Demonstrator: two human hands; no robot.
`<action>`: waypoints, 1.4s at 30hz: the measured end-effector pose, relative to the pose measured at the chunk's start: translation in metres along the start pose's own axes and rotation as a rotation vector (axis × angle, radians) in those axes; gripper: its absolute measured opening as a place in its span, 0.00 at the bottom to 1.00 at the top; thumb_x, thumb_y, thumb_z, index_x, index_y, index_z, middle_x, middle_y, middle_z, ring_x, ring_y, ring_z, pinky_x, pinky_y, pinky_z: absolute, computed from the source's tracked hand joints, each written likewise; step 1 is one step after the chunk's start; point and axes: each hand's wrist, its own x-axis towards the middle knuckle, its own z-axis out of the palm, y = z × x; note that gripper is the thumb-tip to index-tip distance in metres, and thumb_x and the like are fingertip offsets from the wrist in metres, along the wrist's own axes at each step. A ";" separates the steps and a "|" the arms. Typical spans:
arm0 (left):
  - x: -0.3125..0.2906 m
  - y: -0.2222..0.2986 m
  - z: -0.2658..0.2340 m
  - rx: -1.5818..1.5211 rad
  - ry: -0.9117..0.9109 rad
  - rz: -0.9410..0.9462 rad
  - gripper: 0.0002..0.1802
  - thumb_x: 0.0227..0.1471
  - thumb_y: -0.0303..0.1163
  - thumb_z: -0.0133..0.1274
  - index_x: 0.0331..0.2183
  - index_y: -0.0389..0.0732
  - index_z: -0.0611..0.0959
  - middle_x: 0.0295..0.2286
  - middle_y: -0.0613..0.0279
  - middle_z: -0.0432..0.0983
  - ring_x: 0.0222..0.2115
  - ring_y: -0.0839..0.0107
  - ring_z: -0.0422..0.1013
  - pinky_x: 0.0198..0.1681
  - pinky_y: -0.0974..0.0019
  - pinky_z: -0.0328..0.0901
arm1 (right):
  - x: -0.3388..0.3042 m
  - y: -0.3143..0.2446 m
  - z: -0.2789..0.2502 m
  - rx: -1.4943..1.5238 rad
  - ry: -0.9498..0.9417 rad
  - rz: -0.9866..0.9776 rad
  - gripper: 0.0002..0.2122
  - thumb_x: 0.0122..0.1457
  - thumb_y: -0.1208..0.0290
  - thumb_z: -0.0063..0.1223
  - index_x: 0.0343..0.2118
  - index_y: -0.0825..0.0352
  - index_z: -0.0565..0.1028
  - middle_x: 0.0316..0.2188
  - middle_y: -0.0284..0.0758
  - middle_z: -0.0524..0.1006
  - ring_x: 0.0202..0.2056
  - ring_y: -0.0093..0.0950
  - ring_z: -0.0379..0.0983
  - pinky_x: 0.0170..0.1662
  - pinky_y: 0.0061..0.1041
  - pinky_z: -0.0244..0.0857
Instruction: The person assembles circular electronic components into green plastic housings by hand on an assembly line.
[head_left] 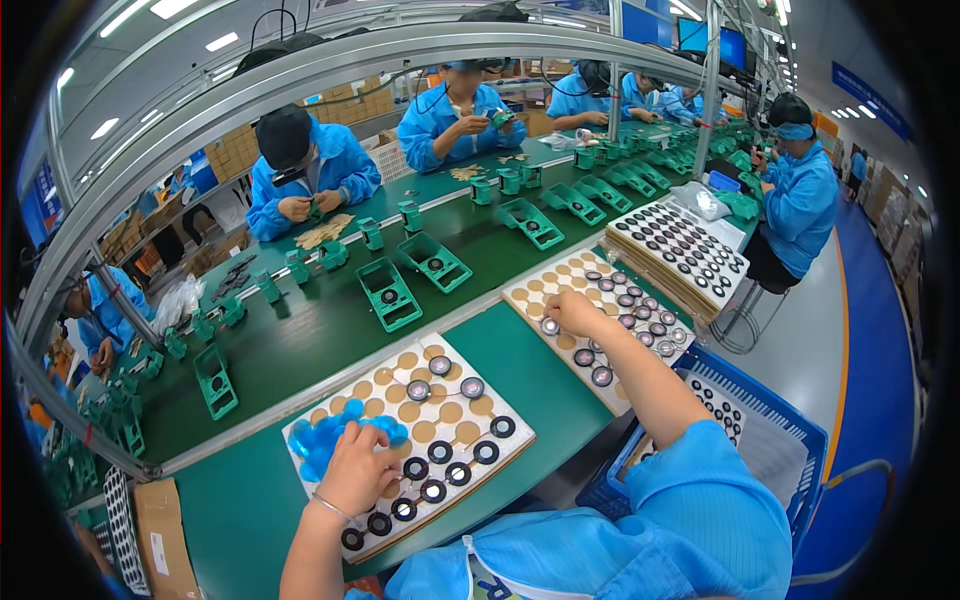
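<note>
In front of me lies a white foam tray with round brown recesses. Round black speakers sit along its near and right edges, and a few show silver backs. A crumpled pile of blue film pieces rests on its left part. My left hand is at the pile's right edge with its fingers curled together; what they hold is hidden. To the right lies a second foam tray, partly filled with silver-backed speakers. My right hand pinches a small speaker at that tray's left side.
Beyond the trays, a green conveyor belt carries green plastic housings. Stacked speaker trays stand at the far right, and a blue crate is beside me. Several co-workers in blue sit across the belt. A metal frame spans overhead.
</note>
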 end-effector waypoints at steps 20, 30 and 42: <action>-0.003 -0.019 0.008 -1.316 0.180 -0.224 0.07 0.53 0.30 0.49 0.31 0.35 0.75 0.35 0.63 0.71 0.36 0.77 0.65 0.41 0.73 0.61 | -0.096 -0.183 0.072 1.066 -0.963 -0.222 0.10 0.55 0.65 0.54 0.32 0.66 0.68 0.32 0.33 0.74 0.34 0.20 0.71 0.36 0.20 0.64; -0.007 -0.024 0.022 -1.461 0.344 -0.358 0.08 0.51 0.31 0.51 0.33 0.37 0.76 0.31 0.68 0.69 0.32 0.80 0.64 0.39 0.75 0.60 | -0.077 -0.201 0.083 1.413 -1.319 -0.078 0.09 0.55 0.69 0.52 0.34 0.69 0.67 0.36 0.45 0.73 0.34 0.30 0.74 0.41 0.27 0.70; -0.007 -0.021 0.029 -1.328 0.471 -0.551 0.11 0.50 0.32 0.54 0.33 0.34 0.80 0.30 0.66 0.75 0.32 0.81 0.67 0.35 0.78 0.62 | -0.087 -0.203 0.094 0.777 -0.422 -0.633 0.19 0.47 0.72 0.60 0.44 0.65 0.70 0.37 0.35 0.71 0.36 0.27 0.70 0.41 0.23 0.65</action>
